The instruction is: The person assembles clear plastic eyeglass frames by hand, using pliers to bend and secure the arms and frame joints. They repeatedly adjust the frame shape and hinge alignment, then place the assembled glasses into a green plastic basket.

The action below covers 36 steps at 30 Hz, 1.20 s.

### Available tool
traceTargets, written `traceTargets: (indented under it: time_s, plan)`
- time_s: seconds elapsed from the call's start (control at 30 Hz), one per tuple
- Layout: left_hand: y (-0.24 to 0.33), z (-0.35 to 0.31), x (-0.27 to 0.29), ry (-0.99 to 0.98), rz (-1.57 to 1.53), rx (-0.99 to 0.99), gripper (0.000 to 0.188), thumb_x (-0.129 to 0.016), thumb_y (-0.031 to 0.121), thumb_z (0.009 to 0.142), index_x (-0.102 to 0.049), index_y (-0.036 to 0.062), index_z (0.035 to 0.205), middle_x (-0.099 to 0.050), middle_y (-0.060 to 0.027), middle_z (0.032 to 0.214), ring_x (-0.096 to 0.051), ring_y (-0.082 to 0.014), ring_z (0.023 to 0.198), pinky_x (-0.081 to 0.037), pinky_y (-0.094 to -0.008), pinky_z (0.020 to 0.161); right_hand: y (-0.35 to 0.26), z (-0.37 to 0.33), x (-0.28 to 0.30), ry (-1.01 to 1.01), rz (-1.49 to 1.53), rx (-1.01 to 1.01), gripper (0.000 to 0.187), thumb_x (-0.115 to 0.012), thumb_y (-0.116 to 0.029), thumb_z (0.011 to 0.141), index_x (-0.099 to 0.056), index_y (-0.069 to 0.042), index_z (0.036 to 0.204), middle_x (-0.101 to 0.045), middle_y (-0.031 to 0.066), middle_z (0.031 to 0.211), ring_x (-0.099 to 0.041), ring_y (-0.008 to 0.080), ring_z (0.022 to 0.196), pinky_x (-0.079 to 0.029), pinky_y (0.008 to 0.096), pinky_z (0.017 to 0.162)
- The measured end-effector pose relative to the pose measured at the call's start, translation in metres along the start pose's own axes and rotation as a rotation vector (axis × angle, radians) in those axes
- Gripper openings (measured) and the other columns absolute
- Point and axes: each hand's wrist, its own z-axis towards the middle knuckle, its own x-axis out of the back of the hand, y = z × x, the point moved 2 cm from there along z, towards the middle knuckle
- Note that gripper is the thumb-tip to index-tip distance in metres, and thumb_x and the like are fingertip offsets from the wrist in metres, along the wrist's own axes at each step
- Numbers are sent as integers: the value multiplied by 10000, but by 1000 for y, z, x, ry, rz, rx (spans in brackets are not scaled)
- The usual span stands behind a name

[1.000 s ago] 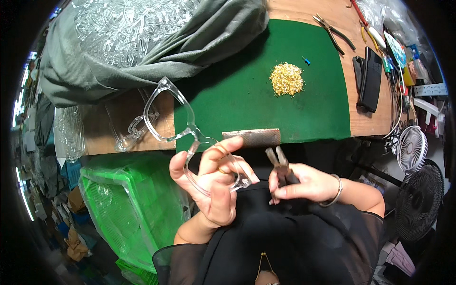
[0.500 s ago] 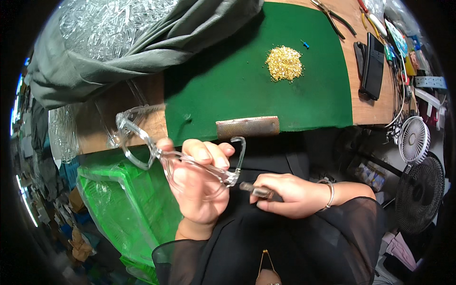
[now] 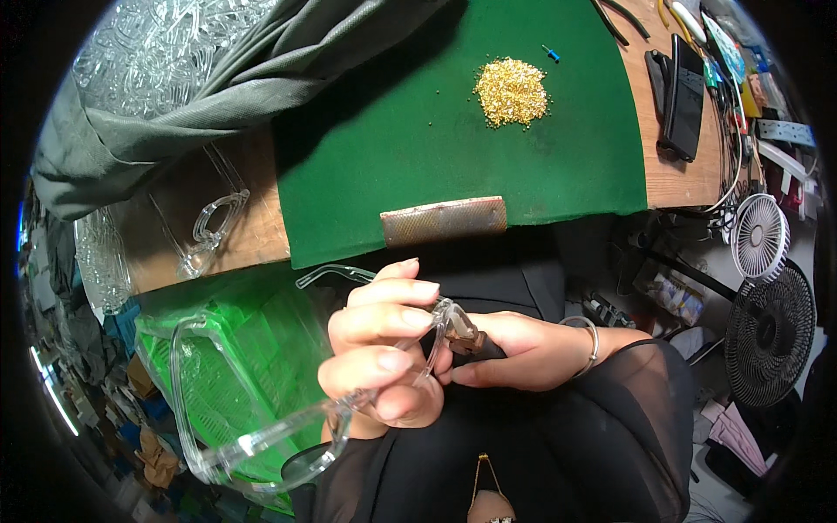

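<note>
My left hand (image 3: 379, 344) is closed around a clear plastic eyeglass frame (image 3: 231, 453), its fingers wrapped over the front. One temple of the frame curves out to the lower left, and the other points up and left behind my fingers. My right hand (image 3: 532, 349) grips a small tool with brownish metal jaws (image 3: 466, 338), which looks like pliers; its handle is mostly hidden in my palm. The jaws meet the frame at its hinge corner. Beyond, a heap of tiny gold-coloured metal pieces (image 3: 512, 92) lies on a green mat (image 3: 366, 174).
A textured metal plate (image 3: 445, 220) sits at the mat's near edge. Left are a grey cloth (image 3: 253, 96) around many clear frames, a loose clear frame (image 3: 218, 218) and a green crate (image 3: 235, 375). Right are a black phone (image 3: 684, 96) and two fans (image 3: 760, 237). A blue pin (image 3: 551, 55) lies near the heap.
My left hand has turned the eyeglass frame, swinging its far end down to the lower left. The hinge corner has come to the tool's jaws in my right hand. The view has shifted slightly.
</note>
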Motion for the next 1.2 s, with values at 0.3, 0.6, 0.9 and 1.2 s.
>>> traceTargets:
  time_s: [0.3,0.6,0.9,1.2]
  plan:
    - [-3,-4,3,17,39,-7,385,-462,410,949,-440,71,1129,-538,-161,999,-640,-309,837,-516,-490,835,0,3,1,-12,90,-67,165,-579,-69,895,-579,-16,1052,-594,39,1015,-536,119,954,-431,277,863]
    - [-2,-3,0,12,104,19,382,-469,409,946,-442,72,1124,-542,-158,1004,-640,-295,845,-512,-492,846,6,2,-1,2,285,-86,215,-566,0,836,-581,-16,1051,-595,28,994,-531,102,916,-434,254,811]
    - [-2,-6,5,-44,130,81,410,-538,403,913,-416,80,1134,-530,-162,1061,-639,-269,887,-465,-481,922,7,3,-5,20,379,-124,231,-544,-16,813,-578,-5,1041,-587,26,925,-517,93,838,-420,251,756]
    - [16,28,7,5,-345,204,458,-589,488,878,-449,76,1019,-464,-20,729,-430,-152,666,-400,-310,668,10,6,-7,-117,458,-219,159,-572,-48,808,-563,11,956,-597,84,882,-571,169,854,-443,291,799]
